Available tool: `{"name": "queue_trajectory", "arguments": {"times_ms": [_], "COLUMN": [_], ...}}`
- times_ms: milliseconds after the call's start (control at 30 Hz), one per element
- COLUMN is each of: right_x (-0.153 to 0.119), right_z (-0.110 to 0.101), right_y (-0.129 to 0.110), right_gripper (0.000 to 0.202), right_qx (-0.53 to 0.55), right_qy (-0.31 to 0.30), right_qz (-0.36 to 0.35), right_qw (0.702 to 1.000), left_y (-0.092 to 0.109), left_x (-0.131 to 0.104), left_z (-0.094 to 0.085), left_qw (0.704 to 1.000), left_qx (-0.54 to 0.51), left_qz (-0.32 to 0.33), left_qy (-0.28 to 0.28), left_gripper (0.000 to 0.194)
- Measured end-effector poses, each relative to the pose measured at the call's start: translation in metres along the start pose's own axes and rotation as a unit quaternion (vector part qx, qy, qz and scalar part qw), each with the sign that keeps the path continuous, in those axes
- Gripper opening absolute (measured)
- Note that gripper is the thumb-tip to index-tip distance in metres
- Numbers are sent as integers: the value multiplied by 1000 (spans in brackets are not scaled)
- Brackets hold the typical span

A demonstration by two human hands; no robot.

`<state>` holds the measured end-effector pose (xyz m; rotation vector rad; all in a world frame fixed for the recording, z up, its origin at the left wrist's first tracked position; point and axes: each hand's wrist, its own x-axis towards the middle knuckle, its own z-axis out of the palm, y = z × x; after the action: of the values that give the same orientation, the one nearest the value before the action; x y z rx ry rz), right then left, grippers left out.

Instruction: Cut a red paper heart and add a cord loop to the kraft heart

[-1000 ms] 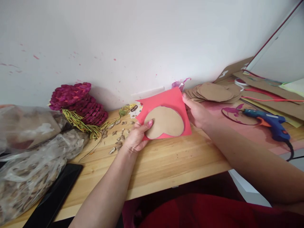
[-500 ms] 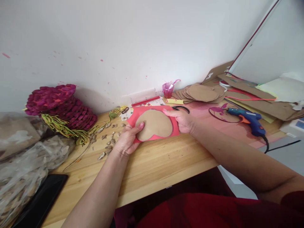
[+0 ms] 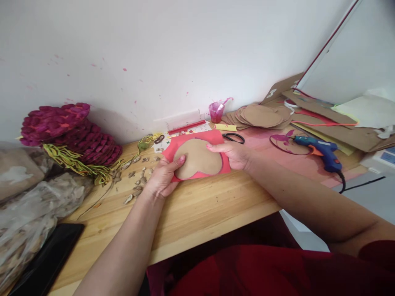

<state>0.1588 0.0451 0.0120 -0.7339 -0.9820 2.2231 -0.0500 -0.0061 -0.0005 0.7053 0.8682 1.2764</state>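
Two sides of the cardboard heart (image 3: 199, 158) were now pinned to the red sheet (image 3: 212, 135) over the bench (image 3: 210, 205): both layers were clasped by the left grip (image 3: 162, 176) and the right grip (image 3: 233, 154), which had been shifted inward from the sheet's edge, probably steadying them.

The white wall (image 3: 173, 49) and the brown card (image 3: 199, 158) are lit with soft, even light, and a pale grey shadow is thrown on the wall just right of the bumpy purple thing (image 3: 55, 123). The dark red cloth (image 3: 234, 267) is left dim, and a little shine is caught by the plastic bag (image 3: 61, 193). Near the sides, things are stretched and made a bit fuzzy, and the top right corner is darkened.
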Motion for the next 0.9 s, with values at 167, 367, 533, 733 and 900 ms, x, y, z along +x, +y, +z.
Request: {"name": "queue_trajectory", "arguments": {"times_ms": [167, 367, 533, 733, 900], "right_x": [0, -1, -1, 0, 1], "right_z": [0, 1, 3, -5, -10], "right_y": [1, 0, -2, -8, -8], "right_gripper": [41, 41, 43, 41, 39], "right_qx": [-13, -29, -29, -8, -6], "right_qy": [4, 14, 36, 77, 83], "right_qz": [5, -4, -13, -37, -43], "right_qw": [1000, 999, 999, 996, 996], "left_y": [-1, 0, 1, 7, 8], "left_x": [0, -2, 0, 7, 6], "left_z": [0, 0, 0, -4, -5], "left_qw": [1000, 1000, 1000, 998, 1000], "left_qx": [3, 11, -7, -39, -7], "left_qz": [2, 1, -3, -15, 9], "left_qy": [-5, -29, -5, 45, 9], "left_gripper": [61, 60, 48, 25, 23]}}
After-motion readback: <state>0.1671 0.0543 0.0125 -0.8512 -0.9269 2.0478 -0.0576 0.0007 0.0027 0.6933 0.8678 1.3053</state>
